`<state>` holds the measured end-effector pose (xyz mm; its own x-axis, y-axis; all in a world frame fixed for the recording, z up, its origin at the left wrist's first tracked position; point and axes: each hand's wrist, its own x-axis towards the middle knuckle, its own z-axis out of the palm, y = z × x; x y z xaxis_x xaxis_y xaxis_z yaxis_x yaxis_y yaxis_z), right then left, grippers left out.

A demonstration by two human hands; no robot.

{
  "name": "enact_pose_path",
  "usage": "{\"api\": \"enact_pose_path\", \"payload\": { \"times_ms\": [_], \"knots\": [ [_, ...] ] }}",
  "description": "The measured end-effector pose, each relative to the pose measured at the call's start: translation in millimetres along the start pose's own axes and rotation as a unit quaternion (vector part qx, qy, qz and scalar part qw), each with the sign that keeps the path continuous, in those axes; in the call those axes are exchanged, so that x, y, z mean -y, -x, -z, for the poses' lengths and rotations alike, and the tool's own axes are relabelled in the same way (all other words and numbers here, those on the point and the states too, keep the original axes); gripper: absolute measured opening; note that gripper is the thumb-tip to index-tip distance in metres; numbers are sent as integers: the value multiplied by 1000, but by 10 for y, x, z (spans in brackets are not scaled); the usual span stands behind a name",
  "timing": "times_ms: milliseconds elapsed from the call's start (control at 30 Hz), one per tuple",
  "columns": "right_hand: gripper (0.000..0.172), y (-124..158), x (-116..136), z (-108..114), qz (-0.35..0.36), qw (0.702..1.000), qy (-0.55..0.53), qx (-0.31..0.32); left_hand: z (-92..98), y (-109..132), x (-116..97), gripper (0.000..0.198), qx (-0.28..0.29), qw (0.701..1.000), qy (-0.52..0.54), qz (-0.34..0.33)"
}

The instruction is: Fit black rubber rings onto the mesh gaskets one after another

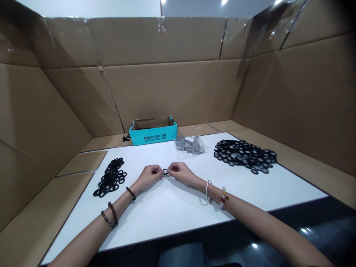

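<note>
A small black ring (165, 171) is pinched between my two hands over the middle of the white tabletop. My left hand (151, 175) grips its left side with closed fingertips. On the other side, my right hand (179, 171) holds the ring's right edge, thumb and fingers pressed together. Fine detail of the ring is too small to make out. A loose heap of black rings (111, 178) lies to the left of my left hand. Farther right spreads a larger pile of black rings (244, 155), some with greyish centres.
An open turquoise box (152, 136) stands at the back, with dark pieces inside. Beside it lies a clear plastic bag (190, 145) of grey pieces. A few black rings (126, 138) sit left of the box. Tall cardboard walls (167, 92) enclose the white table (172, 207) at the back and sides.
</note>
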<state>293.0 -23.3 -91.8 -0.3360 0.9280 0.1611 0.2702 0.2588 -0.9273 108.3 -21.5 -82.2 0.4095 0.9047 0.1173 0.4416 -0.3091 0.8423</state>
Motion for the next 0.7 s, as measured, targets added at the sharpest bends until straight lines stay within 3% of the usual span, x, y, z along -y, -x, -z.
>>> {"api": "enact_pose_path", "payload": {
  "times_ms": [700],
  "knots": [
    [22,16,34,-10,-11,1000,0,4,14,16,-33,17,1,1000,1,3]
  ]
}}
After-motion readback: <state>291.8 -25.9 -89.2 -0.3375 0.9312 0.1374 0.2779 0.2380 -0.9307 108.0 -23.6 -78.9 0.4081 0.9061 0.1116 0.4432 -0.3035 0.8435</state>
